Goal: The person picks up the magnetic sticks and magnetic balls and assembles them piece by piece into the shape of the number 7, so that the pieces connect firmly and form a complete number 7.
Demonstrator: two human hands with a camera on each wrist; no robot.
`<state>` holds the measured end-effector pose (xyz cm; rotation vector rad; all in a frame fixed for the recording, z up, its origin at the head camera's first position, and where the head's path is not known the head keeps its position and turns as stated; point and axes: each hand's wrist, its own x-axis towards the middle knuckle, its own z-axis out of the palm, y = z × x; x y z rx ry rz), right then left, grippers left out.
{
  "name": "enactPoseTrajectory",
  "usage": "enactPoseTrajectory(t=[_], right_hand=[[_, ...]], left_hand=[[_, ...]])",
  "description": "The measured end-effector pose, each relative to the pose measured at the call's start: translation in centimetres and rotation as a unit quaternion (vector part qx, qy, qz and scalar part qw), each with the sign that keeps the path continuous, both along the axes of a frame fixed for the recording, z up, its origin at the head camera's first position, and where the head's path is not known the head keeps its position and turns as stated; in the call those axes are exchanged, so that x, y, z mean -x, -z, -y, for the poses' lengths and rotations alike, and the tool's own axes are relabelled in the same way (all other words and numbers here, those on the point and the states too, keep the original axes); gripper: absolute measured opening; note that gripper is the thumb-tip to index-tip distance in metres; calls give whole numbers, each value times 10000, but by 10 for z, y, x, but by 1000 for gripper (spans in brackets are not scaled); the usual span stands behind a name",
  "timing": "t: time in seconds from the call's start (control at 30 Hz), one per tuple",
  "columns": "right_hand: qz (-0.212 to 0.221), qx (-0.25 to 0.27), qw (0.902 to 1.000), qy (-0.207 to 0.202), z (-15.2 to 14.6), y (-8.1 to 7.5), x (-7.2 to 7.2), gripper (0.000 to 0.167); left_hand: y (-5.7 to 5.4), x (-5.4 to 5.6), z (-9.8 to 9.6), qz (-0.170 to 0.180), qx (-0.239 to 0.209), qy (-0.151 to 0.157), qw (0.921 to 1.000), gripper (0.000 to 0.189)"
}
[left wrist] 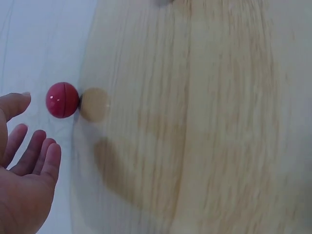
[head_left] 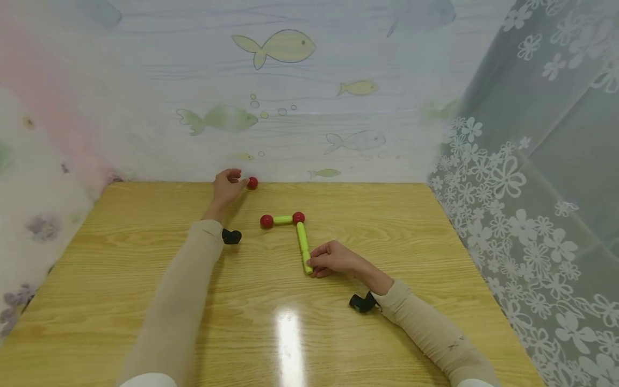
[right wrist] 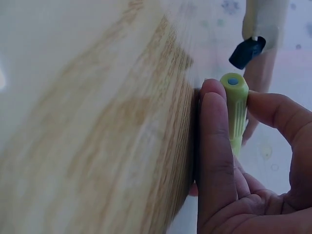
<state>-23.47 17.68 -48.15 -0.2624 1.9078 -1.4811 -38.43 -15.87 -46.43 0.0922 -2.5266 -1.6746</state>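
A red ball [head_left: 252, 183] sits at the table's back edge by the wall. My left hand [head_left: 227, 187] is beside it; in the left wrist view the fingers [left wrist: 48, 158] are loosely bent and a gap shows between thumb and ball [left wrist: 62, 100]. Nearer the middle, a short yellow-green rod [head_left: 282, 220] joins a red ball [head_left: 266, 221] to another red ball [head_left: 299, 217]. From that second ball a longer yellow-green stick [head_left: 302, 236], with a seam partway along, runs toward me. Its near end [right wrist: 237, 109] is pinched between thumb and fingers of my right hand [head_left: 336, 259].
The pieces lie on a wooden table [head_left: 145, 279]. A wall [head_left: 411, 64] painted with fish rises along its back edge, and a lace curtain [head_left: 527, 231] hangs on the right. Black wrist cameras [head_left: 232, 236] jut from both sleeves.
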Motion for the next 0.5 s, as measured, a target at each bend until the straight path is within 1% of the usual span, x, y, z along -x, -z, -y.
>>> enactPoseTrajectory(t=[0.13, 0.17, 0.27, 0.37, 0.5], right_hand=[[24, 21, 10000, -24, 0, 1, 0, 29], [38, 21, 10000, -13, 0, 1, 0, 28], [32, 21, 10000, -7, -1, 2, 1, 27], [11, 17, 10000, -37, -3, 2, 1, 27], [2, 27, 9999, -98, -3, 1, 1, 28]], left_hand=[[4, 2, -6, 450, -273, -52, 9986, 52], [5, 2, -7, 501, -277, -37, 9984, 53], [6, 1, -11, 473, -199, 17, 9987, 54], [6, 1, -15, 306, -46, 73, 9995, 54], [8, 2, -16, 266, -61, 115, 9996, 52]])
